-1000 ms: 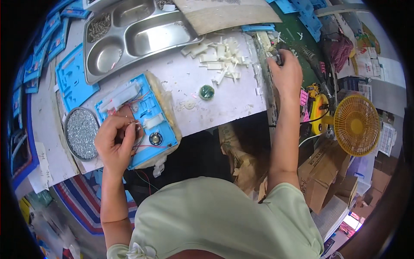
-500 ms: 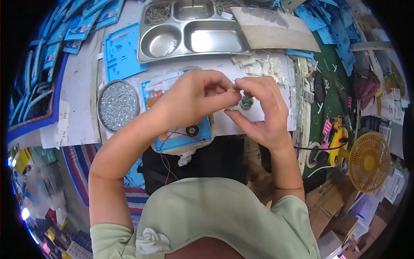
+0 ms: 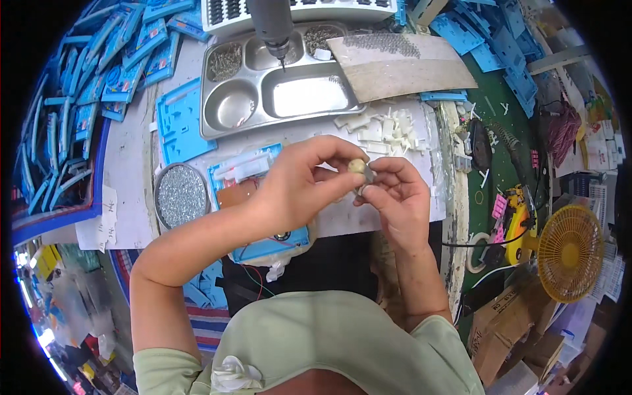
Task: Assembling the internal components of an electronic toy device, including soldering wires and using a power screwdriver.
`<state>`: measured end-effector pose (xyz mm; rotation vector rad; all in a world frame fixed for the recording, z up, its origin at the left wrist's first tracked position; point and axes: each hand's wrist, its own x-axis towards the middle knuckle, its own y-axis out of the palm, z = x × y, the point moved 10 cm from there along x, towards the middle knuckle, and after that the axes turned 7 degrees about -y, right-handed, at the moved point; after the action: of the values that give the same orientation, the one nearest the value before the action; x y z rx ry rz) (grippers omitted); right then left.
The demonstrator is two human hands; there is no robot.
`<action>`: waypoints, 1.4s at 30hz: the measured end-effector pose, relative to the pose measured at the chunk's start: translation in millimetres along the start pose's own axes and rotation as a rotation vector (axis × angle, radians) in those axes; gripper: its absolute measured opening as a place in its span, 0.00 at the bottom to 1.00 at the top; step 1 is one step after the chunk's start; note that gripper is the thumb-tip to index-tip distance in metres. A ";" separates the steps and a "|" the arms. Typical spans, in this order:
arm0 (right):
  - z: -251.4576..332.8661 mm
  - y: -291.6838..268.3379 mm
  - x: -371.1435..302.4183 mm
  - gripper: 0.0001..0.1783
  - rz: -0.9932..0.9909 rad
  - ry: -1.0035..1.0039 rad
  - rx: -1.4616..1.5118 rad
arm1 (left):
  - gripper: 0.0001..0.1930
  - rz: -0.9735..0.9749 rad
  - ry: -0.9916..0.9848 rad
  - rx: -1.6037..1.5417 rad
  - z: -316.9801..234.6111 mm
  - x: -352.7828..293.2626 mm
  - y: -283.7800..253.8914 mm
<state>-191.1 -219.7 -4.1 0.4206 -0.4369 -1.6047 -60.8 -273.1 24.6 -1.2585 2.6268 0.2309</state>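
My left hand (image 3: 299,181) pinches a small rounded pale-yellow piece (image 3: 357,166) between thumb and fingers. Right beside it, a small greyish piece (image 3: 368,176) shows between the hands, at the curled fingertips of my right hand (image 3: 400,201). The kind of both pieces is too small to tell, and fingers partly hide them. Below my left forearm lies a blue plastic housing (image 3: 299,238) with white parts, a brown board and thin wires, partly covered by the hand. White plastic pieces (image 3: 388,131) are heaped just beyond my right hand.
A steel compartment tray (image 3: 217,128) with screws stands at the back, under a hanging electric screwdriver (image 3: 271,26). A round dish (image 3: 181,197) of small metal parts sits left. A bent board (image 3: 401,72), stacked blue housings (image 3: 85,118) and a yellow fan (image 3: 569,253) surround the bench.
The view has shifted, so the bench appears lower and the screwdriver shows. My hands have come closer together, with the small pieces between them; the small green object beneath them no longer shows.
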 end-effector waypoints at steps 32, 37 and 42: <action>28.4 -45.1 19.1 0.21 0.163 -0.100 -0.844 | 0.07 -0.530 0.814 0.999 -97.1 118.2 -63.8; 11.6 -23.4 21.0 0.21 0.417 0.011 -1.217 | 0.08 -0.310 0.380 0.558 -63.2 -4.2 -50.2; 0.5 -3.8 30.0 0.19 0.594 -0.073 -1.387 | 0.06 -0.293 -0.055 0.051 20.0 -89.0 -60.1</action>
<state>-196.8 -249.4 -5.9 -0.7617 0.5042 -1.0082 43.0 -239.2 26.0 -1.5716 2.3491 0.1445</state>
